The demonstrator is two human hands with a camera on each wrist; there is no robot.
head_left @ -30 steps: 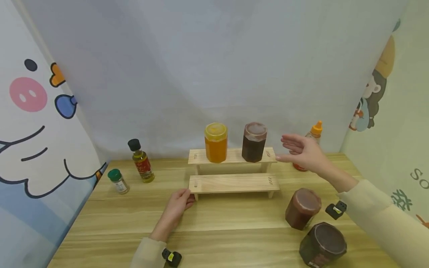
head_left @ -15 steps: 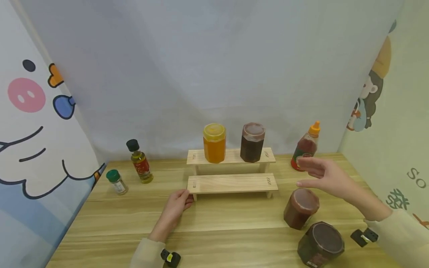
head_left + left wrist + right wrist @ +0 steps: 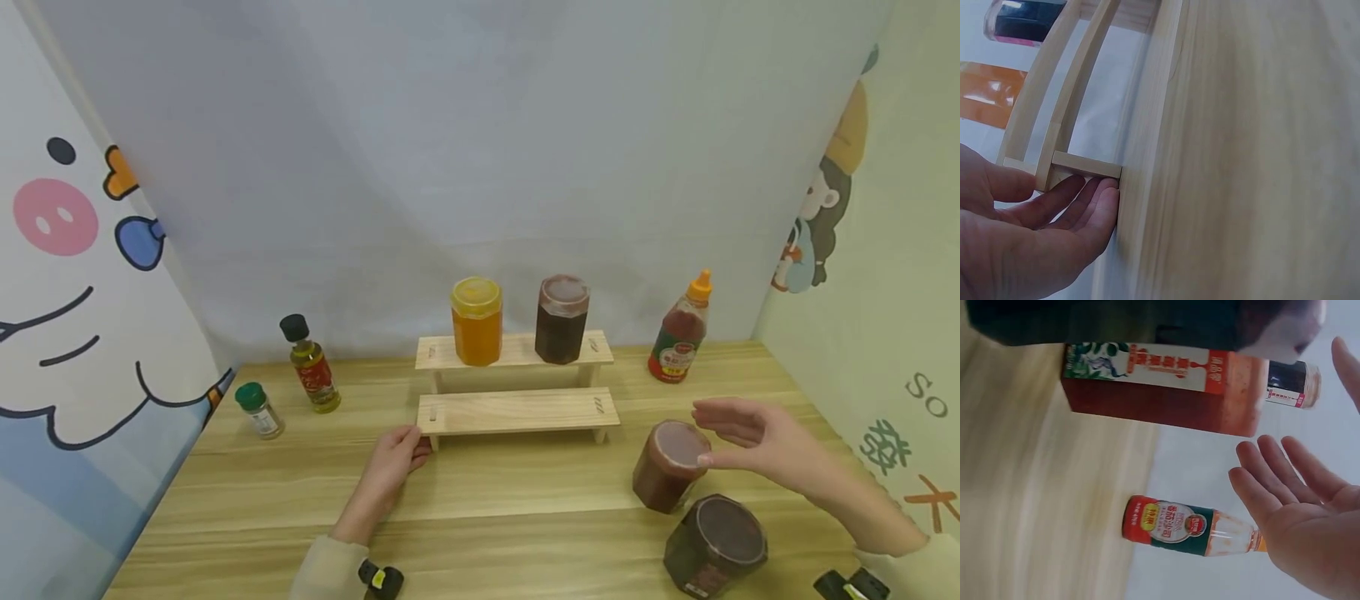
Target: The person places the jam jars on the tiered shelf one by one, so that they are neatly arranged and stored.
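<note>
My left hand (image 3: pixel 397 454) holds the left end of a two-tier wooden shelf (image 3: pixel 517 411). In the left wrist view, the thumb lies at the board's end and the fingers curl against the leg (image 3: pixel 1085 164). My right hand (image 3: pixel 757 442) is over the right side of the table, fingers extended and thumb apart, holding nothing. Beside its fingertips stands a reddish-brown jar (image 3: pixel 667 471), its label visible in the right wrist view. A larger dark jar (image 3: pixel 716 546) stands nearer. On the upper tier are an orange jar with a yellow lid (image 3: pixel 477 325) and a dark jar (image 3: pixel 562 323).
A red sauce bottle (image 3: pixel 678 337) with an orange cap stands at the back right of the wooden table (image 3: pixel 510 533). To the left are an oil bottle (image 3: pixel 313 371) and a small green-capped shaker (image 3: pixel 260 410). A pale curtain (image 3: pixel 450 150) hangs behind.
My right hand has drawn back from the upper tier's right end, toward me and to the right, to the reddish-brown jar. My left hand has stayed on the shelf.
</note>
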